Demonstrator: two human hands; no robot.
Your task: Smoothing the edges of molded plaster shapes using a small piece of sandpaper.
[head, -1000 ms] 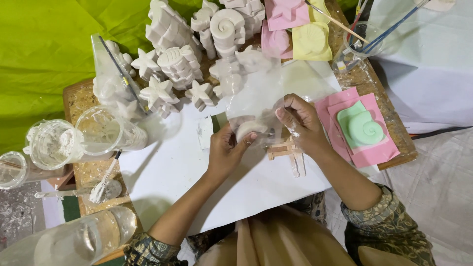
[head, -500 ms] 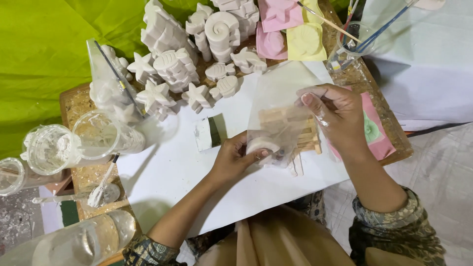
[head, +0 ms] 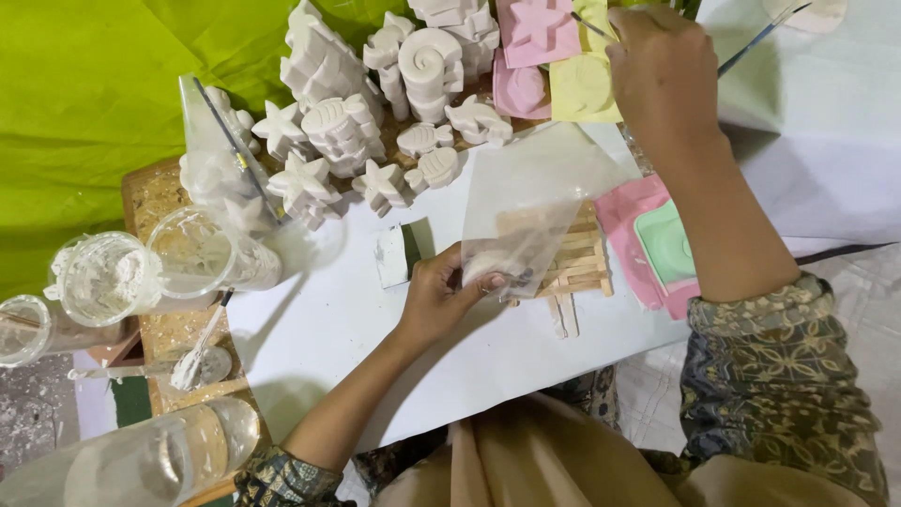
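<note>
My left hand (head: 439, 293) pinches the lower corner of a clear plastic bag (head: 530, 192) that has a small white plaster piece (head: 483, 268) inside. The bag lies over a little wooden stick stand (head: 582, 255) on the white board (head: 319, 329). My right hand (head: 662, 70) is stretched to the far side, fingers curled, above a yellow mould (head: 577, 89) and beside thin sticks or brushes (head: 760, 36). Whether it grips one of them is hidden.
White plaster stars, shells and fish (head: 352, 141) stand in stacks at the back on the green cloth (head: 84, 103). A pink mould with a green insert (head: 662, 246) lies at right. Plastic cups (head: 108, 277) with white powder and a clear bottle (head: 141, 460) stand at left.
My right hand has let go of the bag and reached up and away to the far right. My left hand keeps the bag and piece near the wooden stand.
</note>
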